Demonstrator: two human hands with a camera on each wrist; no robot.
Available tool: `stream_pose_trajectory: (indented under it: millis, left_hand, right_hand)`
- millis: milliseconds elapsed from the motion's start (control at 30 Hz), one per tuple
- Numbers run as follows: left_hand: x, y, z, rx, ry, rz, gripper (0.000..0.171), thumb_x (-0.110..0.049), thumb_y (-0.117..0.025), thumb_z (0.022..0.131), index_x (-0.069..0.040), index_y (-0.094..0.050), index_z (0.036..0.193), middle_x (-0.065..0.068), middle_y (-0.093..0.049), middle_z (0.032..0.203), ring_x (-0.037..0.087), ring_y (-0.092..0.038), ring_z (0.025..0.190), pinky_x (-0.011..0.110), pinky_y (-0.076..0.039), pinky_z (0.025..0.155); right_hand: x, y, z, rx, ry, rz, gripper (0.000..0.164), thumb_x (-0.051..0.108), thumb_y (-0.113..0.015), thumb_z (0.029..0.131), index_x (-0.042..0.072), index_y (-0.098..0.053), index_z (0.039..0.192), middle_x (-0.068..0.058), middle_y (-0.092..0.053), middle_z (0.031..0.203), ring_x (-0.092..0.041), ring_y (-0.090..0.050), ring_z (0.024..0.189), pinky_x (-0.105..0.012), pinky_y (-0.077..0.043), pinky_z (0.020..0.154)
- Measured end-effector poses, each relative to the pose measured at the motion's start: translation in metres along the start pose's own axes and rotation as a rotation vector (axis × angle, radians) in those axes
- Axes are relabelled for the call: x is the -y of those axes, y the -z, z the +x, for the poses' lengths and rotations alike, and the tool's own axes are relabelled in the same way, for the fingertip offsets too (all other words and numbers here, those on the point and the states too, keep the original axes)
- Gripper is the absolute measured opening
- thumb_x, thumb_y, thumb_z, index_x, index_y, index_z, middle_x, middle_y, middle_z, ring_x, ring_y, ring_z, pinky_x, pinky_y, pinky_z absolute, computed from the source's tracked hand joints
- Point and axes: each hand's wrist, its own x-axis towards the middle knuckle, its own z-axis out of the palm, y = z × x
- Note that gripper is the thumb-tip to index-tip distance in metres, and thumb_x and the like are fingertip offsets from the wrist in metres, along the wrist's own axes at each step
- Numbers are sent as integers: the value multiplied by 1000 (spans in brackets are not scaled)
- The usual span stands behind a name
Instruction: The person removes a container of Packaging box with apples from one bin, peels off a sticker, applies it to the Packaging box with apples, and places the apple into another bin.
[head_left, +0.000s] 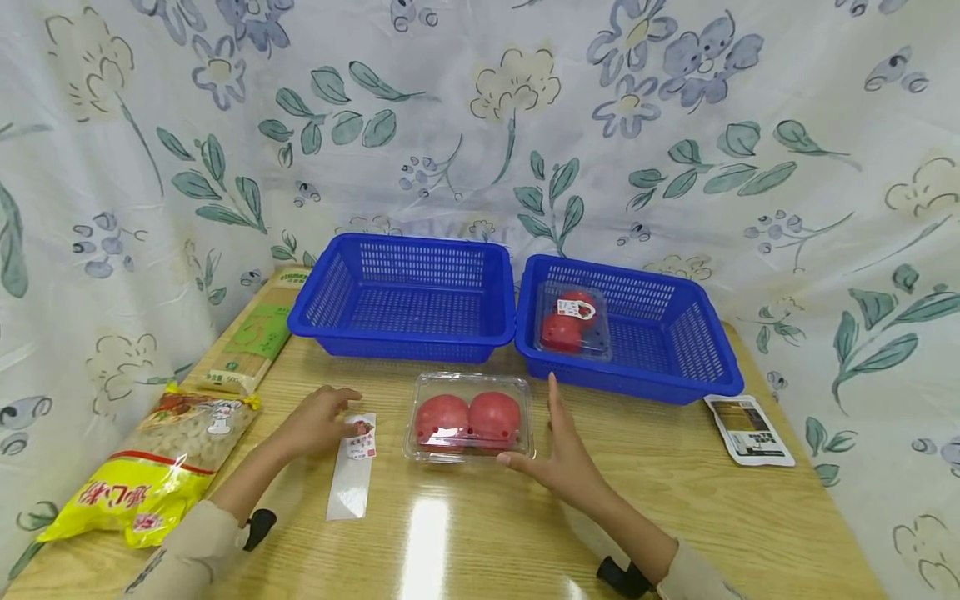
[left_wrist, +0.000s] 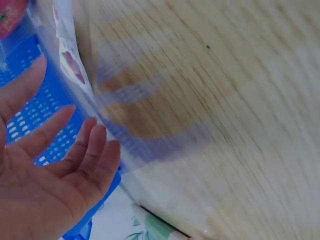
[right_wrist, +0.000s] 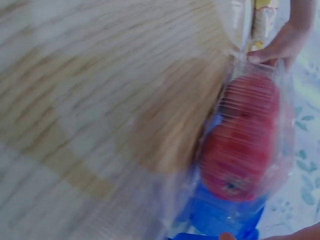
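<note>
Mid-frame sits the clear tomato box (head_left: 468, 383); the right hand (head_left: 564, 462), outstretched, has its thumb at the box's lower-right corner. The left hand (head_left: 318, 425), loosely bent and unclenched, meets the label strip (head_left: 351, 479) left of center.

From here I see a glossy clear-plastic container (head_left: 472, 382), shiny wood-grain table (head_left: 660, 483), plastic baskets (head_left: 405, 343) along its far edge.
</note>
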Motion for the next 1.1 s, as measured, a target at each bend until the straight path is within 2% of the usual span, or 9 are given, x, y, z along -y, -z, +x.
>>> stream_pose_trajectory:
  millis: [100,233,367,500,633,733,933,1000,1100]
  left_hand:
    - [6,-3,3,15,-30,68,43,-15,-85,75,3,-67,109,16,-65,101,35,-55,96,47,-44,83]
    - [12,-6,6,8,-23,80,34,-20,-88,70,-8,-64,89,6,-59,91,26,-47,88,39,-36,78]
    - [17,-5,7,50,-41,-68,26,-13,-83,77,-9,-58,79,0,-56,78,15,-46,74,30,-37,68]
    - [12,2,6,115,-47,-300,20,-9,-75,87,-5,-57,81,-1,-56,74,6,-48,63,23,-40,58]
    - [-14,16,3,132,-43,-471,17,-12,-71,91,2,-62,92,2,-63,78,5,-57,66,24,-50,61]
    - [-42,23,-1,143,-70,-562,26,-13,-72,91,6,-61,106,6,-69,84,9,-65,72,28,-55,67]
    - [-91,15,-5,189,-150,-664,49,-14,-72,91,-1,-51,133,9,-72,83,14,-66,70,31,-55,68]
    - [-100,9,-6,204,-179,-704,50,-14,-70,93,-3,-48,137,11,-73,87,16,-69,74,31,-57,70]
    - [-107,0,-7,223,-212,-785,50,-12,-64,97,-2,-42,141,18,-73,94,22,-73,82,36,-59,74]
  right_hand:
    - [7,0,-6,-32,69,-74,124,43,-86,75,31,5,160,-14,1,167,-39,-4,152,-69,-19,112]
    - [14,-6,-15,-5,210,-142,118,39,-84,79,28,1,161,-15,5,166,-41,-3,152,-71,-20,110]
    - [20,-15,-21,36,365,-211,111,34,-83,81,23,-8,161,-16,0,166,-41,-10,151,-69,-27,109]
    - [25,-21,-23,83,495,-236,94,29,-81,83,17,-25,158,-18,-19,162,-38,-25,148,-64,-37,107]
    - [34,-27,-20,152,573,-205,74,27,-77,88,17,-42,152,-14,-39,153,-31,-41,140,-55,-46,103]
    - [43,-33,-17,204,588,-160,64,28,-75,90,20,-49,147,-8,-46,148,-25,-45,137,-50,-47,103]
    - [54,-43,-12,275,655,26,59,17,-74,90,12,-52,144,-5,-58,135,-17,-57,123,-37,-50,100]
    - [55,-44,-12,288,639,104,58,13,-74,89,8,-53,143,-7,-60,133,-16,-59,119,-35,-51,98]
    - [55,-45,-14,301,532,205,55,12,-74,89,8,-57,141,-8,-63,132,-12,-60,115,-34,-52,95]
